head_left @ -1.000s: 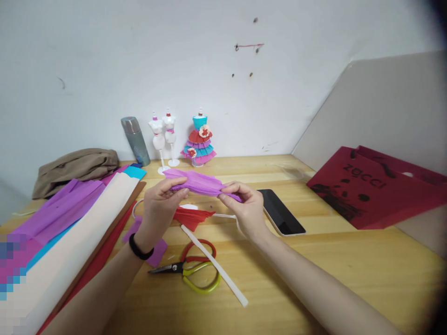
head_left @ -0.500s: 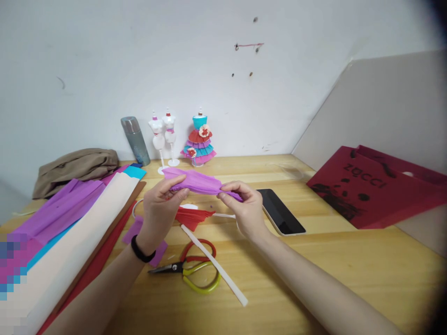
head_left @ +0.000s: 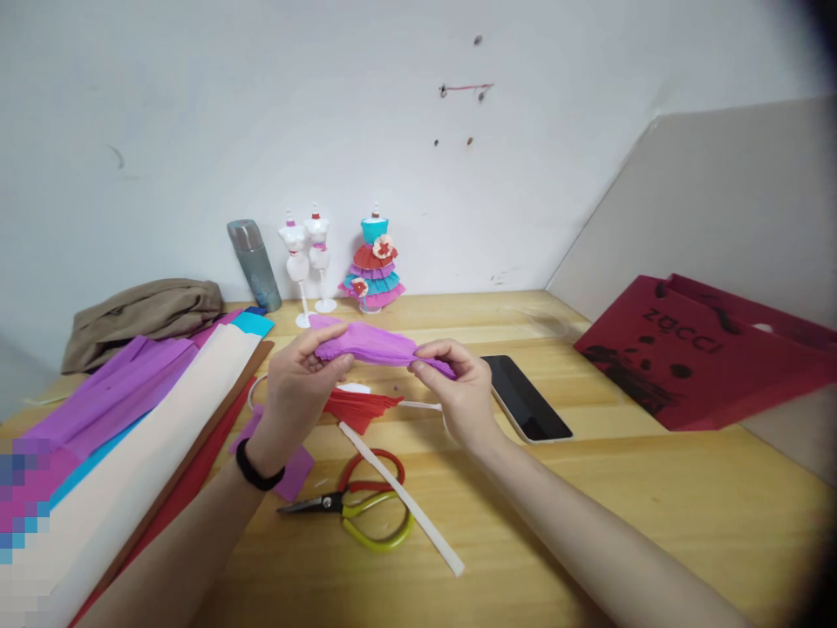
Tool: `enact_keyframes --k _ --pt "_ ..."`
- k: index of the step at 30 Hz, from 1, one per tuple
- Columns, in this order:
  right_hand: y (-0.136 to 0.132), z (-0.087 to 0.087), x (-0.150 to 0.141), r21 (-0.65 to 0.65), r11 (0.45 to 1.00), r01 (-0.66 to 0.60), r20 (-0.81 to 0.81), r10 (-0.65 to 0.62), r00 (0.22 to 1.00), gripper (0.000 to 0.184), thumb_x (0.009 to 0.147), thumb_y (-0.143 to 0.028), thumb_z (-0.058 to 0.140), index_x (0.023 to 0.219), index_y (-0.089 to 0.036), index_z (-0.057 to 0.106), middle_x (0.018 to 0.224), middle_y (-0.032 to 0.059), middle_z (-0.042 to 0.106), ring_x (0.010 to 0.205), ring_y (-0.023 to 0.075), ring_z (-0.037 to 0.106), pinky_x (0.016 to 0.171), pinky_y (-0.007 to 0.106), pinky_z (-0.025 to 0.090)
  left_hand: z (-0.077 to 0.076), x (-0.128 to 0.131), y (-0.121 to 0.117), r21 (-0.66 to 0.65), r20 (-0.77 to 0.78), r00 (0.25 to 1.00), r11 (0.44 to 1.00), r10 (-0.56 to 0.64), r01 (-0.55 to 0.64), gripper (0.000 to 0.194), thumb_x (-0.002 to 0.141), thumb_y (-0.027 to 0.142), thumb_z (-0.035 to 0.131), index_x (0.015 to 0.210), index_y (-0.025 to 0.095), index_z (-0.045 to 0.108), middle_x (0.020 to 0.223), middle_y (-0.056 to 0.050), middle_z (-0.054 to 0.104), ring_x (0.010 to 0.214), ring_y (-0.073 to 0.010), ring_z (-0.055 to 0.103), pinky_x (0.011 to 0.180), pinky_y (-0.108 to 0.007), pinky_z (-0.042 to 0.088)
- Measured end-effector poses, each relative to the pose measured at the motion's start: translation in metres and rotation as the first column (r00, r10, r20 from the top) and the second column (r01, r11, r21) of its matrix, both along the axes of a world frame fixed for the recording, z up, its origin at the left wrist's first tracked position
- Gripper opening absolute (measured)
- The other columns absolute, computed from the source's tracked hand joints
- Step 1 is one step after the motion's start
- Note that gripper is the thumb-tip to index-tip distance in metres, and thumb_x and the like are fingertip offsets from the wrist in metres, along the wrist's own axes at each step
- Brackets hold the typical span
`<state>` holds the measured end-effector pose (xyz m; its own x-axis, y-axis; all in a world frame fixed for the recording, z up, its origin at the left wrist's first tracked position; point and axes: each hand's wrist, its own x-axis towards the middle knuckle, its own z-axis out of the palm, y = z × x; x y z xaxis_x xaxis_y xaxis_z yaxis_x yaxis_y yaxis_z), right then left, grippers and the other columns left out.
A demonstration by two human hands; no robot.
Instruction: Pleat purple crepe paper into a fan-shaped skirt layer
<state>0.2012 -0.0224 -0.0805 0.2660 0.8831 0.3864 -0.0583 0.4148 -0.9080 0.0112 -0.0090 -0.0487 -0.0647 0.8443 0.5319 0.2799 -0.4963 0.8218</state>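
A strip of purple crepe paper (head_left: 376,343), folded into fine pleats, is stretched between my two hands above the table. My left hand (head_left: 304,371) pinches its left end between thumb and fingers. My right hand (head_left: 461,384) grips the gathered right end, which pokes out past the fingertips. Below them lies a pleated red crepe paper piece (head_left: 363,406), beside a narrow white strip (head_left: 405,501). Scissors (head_left: 346,501) with one red and one yellow handle rest under that strip. Purple paper scraps (head_left: 297,471) show partly behind my left wrist.
Coloured paper sheets (head_left: 163,419) and a brown cloth (head_left: 144,314) lie at left. A flask (head_left: 254,266), two white mini mannequins (head_left: 297,262) and one in a ruffled paper dress (head_left: 374,270) stand along the wall. At right are a phone (head_left: 529,397) and a red paper bag (head_left: 693,349).
The left end of the purple paper has tilted slightly, showing more of its pleated edge. My left wrist has shifted a little left; my right hand is nearly still.
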Motion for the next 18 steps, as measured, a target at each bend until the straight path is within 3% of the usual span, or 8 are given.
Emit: enact_keyframes --k 4,9,18 --pt "-0.0017 0.0016 -0.0008 0.032 0.999 0.003 0.032 -0.004 0.999 0.007 0.066 -0.023 0.073 0.073 -0.022 0.070 0.074 0.0008 0.067 0.066 0.0142 0.060 0.059 0.027 0.050 -0.0007 -0.0011 0.0005 0.109 -0.137 0.986 0.991 0.092 -0.077 0.023 0.071 0.024 0.069 0.093 0.019 0.074 0.081 -0.001 0.071 0.070 -0.0143 0.064 0.065 -0.025 0.054" --pt "-0.0029 0.0032 -0.0028 0.078 0.997 0.002 0.061 -0.006 0.998 0.011 0.070 -0.024 0.071 0.080 -0.025 0.075 0.079 0.0014 0.067 0.071 0.0152 0.060 0.057 0.027 0.051 -0.0027 -0.0011 -0.0003 0.189 -0.198 0.962 0.970 0.190 -0.153 0.026 0.072 0.025 0.068 0.097 0.021 0.074 0.083 -0.001 0.072 0.077 -0.0167 0.065 0.075 -0.028 0.053" --pt "-0.0011 0.0006 -0.0025 0.079 0.997 -0.002 0.035 -0.001 0.999 0.015 0.070 -0.022 0.073 0.084 -0.024 0.076 0.082 0.0018 0.067 0.074 0.0150 0.061 0.061 0.027 0.053 -0.0051 -0.0017 -0.0010 0.224 -0.214 0.963 0.968 0.166 -0.117 0.014 0.076 0.021 0.066 0.089 0.021 0.073 0.083 -0.001 0.072 0.071 -0.0138 0.064 0.067 -0.025 0.051"
